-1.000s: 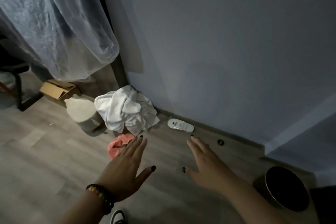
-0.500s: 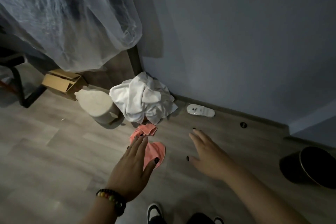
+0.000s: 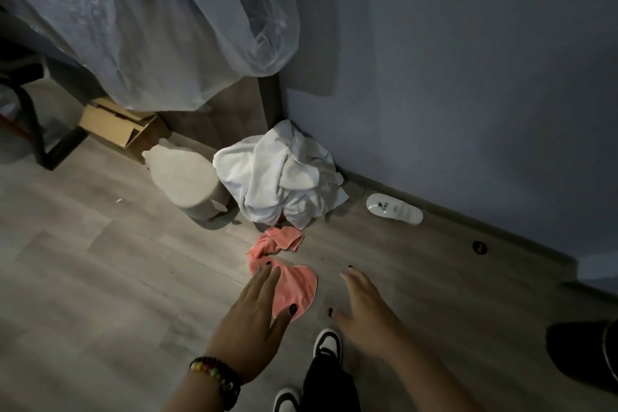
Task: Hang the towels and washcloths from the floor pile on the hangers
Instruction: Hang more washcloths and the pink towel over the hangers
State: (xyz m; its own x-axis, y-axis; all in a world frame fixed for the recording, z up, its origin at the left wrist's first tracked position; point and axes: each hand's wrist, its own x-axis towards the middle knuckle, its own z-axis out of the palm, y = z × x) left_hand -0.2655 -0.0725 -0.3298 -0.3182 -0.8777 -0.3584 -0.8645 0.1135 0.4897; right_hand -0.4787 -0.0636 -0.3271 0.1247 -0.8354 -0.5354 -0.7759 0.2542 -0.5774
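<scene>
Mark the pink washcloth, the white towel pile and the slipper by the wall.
pink washcloth [image 3: 297, 288], head view, its flat lower part.
white towel pile [image 3: 267, 177], head view, left fold.
slipper [image 3: 394, 209], head view, its upper.

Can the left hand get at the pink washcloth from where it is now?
Probably yes. The left hand is open, fingers straight, right over the near edge of the pink washcloth, which lies flat on the floor with nothing on top of it.

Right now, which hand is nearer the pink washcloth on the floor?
Left. The left hand reaches over the pink washcloth, its fingers overlapping the cloth's near edge. The right hand is off to the cloth's right, over bare floor.
</scene>
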